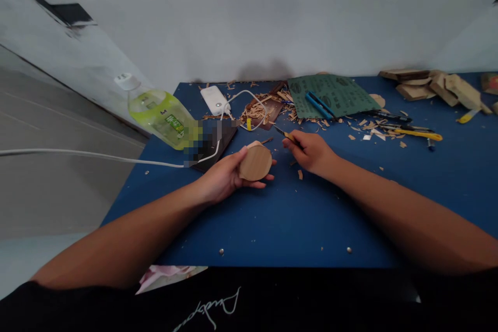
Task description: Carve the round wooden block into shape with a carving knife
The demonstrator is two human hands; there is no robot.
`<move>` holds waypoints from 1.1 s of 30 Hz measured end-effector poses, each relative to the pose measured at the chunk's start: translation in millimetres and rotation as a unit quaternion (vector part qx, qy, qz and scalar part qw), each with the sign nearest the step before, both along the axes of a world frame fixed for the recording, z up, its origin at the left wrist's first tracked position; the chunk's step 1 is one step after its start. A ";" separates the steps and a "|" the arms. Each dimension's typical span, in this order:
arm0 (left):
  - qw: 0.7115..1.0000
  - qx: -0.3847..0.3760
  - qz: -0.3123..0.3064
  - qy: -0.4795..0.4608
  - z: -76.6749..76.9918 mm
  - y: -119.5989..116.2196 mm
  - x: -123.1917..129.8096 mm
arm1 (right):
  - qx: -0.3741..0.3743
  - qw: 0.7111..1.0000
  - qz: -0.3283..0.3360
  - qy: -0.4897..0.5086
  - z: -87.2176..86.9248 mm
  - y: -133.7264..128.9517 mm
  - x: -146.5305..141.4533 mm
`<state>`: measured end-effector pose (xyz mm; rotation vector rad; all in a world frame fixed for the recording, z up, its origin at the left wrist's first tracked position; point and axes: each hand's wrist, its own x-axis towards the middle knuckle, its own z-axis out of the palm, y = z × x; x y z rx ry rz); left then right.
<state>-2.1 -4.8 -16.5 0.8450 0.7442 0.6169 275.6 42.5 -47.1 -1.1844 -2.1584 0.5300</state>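
Note:
My left hand (229, 176) is closed round a flat, round wooden disc (256, 163), its pale grained face turned up toward me. To its right, my right hand (310, 151) grips a craft knife (288, 136) with a dark and yellow handle. The knife's thin blade points up and left, apart from the disc. Both hands are above the blue tabletop (272, 228). Small wood chips lie beneath and around the right hand. The fingers of the right hand hide most of the knife's handle.
Wood shavings (257, 113) heap behind my hands. Green sandpaper (330, 94) bears a blue pen-like tool (319, 105). A yellow-handled cutter (420, 135) and wood blocks (418, 85) lie right. On the left are a drink bottle (161, 116), a white cable (97, 155) and a white power bank (213, 99).

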 end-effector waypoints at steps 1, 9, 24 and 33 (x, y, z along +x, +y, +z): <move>1.000 -0.014 0.002 -0.008 -1.7 2.9 -0.6 | 0.006 1.000 -0.003 -0.001 -1.0 0.6 0.4; 0.996 -0.060 -0.033 -0.055 -10.9 17.6 -4.1 | 0.035 0.998 0.005 -0.042 -7.8 1.0 1.7; 0.988 -0.058 -0.063 -0.127 -13.2 21.8 -9.7 | -0.008 1.000 -0.008 -0.008 -15.0 1.9 0.8; 0.986 -0.058 -0.058 -0.143 -12.2 22.3 -9.7 | -0.006 1.000 -0.024 0.013 -15.6 1.2 0.7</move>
